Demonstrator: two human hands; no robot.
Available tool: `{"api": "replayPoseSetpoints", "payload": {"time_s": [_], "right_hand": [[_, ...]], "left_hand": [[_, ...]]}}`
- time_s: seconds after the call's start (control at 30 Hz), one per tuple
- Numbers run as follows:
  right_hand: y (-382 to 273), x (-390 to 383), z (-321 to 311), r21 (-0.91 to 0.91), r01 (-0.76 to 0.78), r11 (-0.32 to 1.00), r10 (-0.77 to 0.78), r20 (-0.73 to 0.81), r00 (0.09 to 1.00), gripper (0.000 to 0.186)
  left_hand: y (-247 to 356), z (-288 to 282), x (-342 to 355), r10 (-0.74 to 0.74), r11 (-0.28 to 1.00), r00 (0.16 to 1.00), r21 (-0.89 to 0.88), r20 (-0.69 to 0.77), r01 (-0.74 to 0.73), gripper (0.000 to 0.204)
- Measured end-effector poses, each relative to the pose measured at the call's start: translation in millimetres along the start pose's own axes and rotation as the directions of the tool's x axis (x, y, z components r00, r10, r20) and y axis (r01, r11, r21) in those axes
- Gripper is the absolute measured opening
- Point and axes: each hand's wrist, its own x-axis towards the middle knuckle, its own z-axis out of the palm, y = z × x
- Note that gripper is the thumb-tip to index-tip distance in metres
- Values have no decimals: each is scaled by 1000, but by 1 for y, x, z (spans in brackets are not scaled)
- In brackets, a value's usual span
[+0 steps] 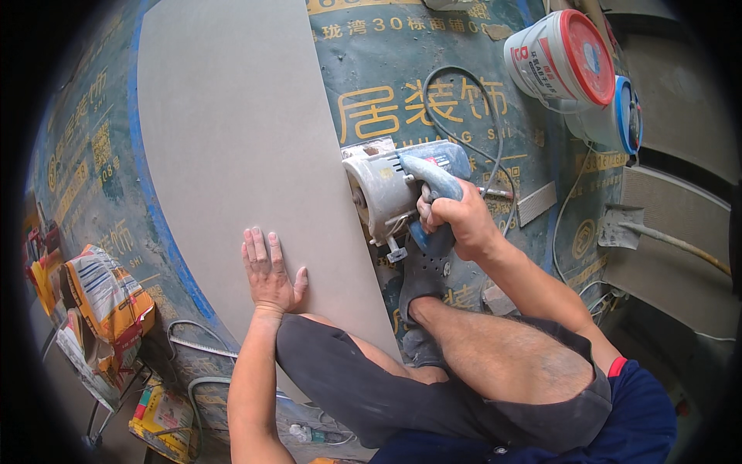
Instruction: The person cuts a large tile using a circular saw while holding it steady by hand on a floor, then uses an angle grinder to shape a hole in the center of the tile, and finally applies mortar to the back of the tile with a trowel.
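Observation:
A long pale grey tile (pixel 224 124) lies on a green printed floor covering. My left hand (pixel 267 267) rests flat on the tile with fingers spread. My right hand (pixel 456 216) is wrapped round the blue handle of a grey and blue circular cutting saw (pixel 386 185), which sits at the tile's right edge, its cord looping behind it. My bent legs and a dark clog (pixel 417 274) are just below the saw.
A red-lidded white bucket (pixel 545 62) and blue-lidded bucket (pixel 618 112) stand upper right, near a scraper (pixel 617 226) and tile piece (pixel 537 203). Orange bags (pixel 108 301), a yellow container (pixel 162 421) and hoses lie at left. More grey tiles (pixel 668 209) line the right.

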Motion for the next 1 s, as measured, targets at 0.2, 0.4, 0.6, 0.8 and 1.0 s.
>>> {"api": "replayPoseSetpoints", "payload": {"time_s": [0.2,0.4,0.6,0.8,1.0], "right_hand": [[1,-1,0,-11,-4,1000,4,10,1000,12],[8,-2,-5,-26,0,1000,0,-2,1000,7],[8,-5,-2,-25,-10,1000,10,-7,1000,8],[10,-9,-4,-46,-21,999,21,0,1000,9],[10,-12,-3,-47,-70,996,70,7,998,17]], "left_hand": [[-1,1,-1,-5,1000,1000,17,4,5,87],[0,1,-1,-9,1000,1000,25,8,8,88],[-1,1,-1,-13,1000,1000,17,17,13,89],[0,1,-1,-11,1000,1000,20,16,10,90],[-1,0,-2,-13,1000,1000,15,18,13,91]]}}
